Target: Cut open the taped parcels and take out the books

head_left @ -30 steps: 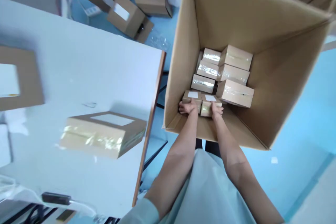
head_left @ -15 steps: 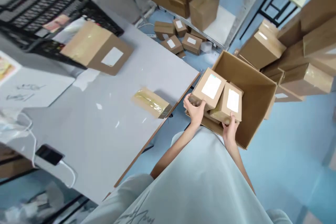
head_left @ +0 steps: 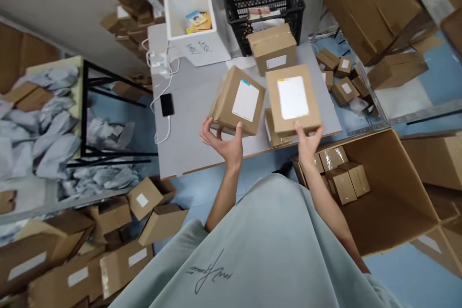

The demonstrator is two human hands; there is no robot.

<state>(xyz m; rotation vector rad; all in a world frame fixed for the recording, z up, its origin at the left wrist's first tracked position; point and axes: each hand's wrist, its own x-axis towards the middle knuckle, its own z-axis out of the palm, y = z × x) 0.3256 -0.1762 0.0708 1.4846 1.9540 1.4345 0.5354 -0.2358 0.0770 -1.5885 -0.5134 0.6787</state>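
My left hand (head_left: 226, 146) grips the lower end of a labelled brown box (head_left: 234, 106), tilted over the table (head_left: 195, 139). Another labelled brown box (head_left: 276, 98) is held at its lower edge by my right hand (head_left: 306, 143). Both labels face up, and the two boxes nearly touch at their upper corners. Partly hidden beneath the right one, a small taped box (head_left: 270, 127) lies at the table's front edge. At the right stands a large open carton (head_left: 393, 202) with several small boxes (head_left: 341, 185) inside.
Toward the back of the table are a white foam box (head_left: 200, 50), a black crate (head_left: 267, 2) and a labelled brown box (head_left: 272, 50). A phone (head_left: 167, 104) with a white cable lies left. Piled boxes (head_left: 122, 262) fill the lower left.
My hands have carried the two boxes from over the large carton to above the table. The view has turned left, bringing the foam box and left-hand piles into sight.
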